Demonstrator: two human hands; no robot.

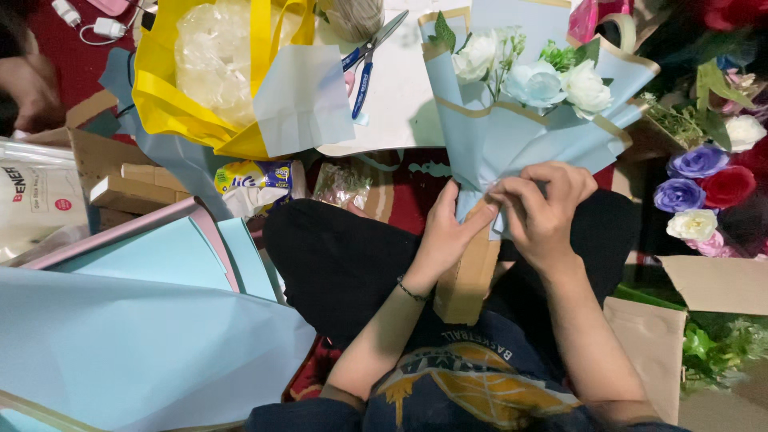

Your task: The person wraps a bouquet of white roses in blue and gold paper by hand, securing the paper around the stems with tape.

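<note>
Hands [500, 216] pinch bouquet [520, 120] neck; clutter crowds edges.

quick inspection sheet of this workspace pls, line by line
surface: white board on the floor, partly covered
job's things: bouquet of white and pale blue flowers in light blue wrap, pinched at its neck by left hand and right hand
clutter: blue scissors, yellow bag, blue paper sheets, cardboard boxes
grippers: both hands' fingers closed on the wrap
cables: white charger with cord, top left
surroundings: loose flowers at right; another person's hand at left
</note>
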